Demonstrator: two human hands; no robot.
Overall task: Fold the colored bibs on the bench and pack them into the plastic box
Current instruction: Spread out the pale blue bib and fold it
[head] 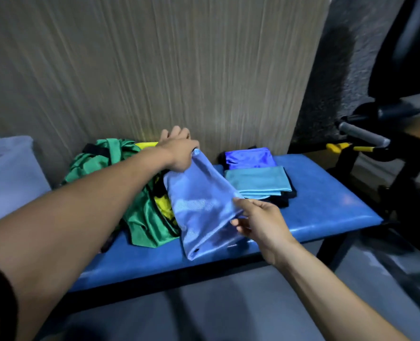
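A light blue bib (199,207) is held stretched above the middle of the blue bench (327,205). My left hand (179,151) grips its far top corner near the wall. My right hand (258,222) pinches its near right edge. Left of it lies a heap of green bibs (140,217) with a yellow one (163,205) showing among them. On the right of the bench sits a stack of folded bibs: a teal one (258,180) on top in front, a deep blue one (249,157) behind, dark ones underneath. The translucent plastic box (9,173) stands at the far left.
A wood-grain panel (154,70) rises right behind the bench. To the right stands black gym equipment (400,70) with a grey handle (361,135) and yellow parts. Grey floor lies in front of the bench.
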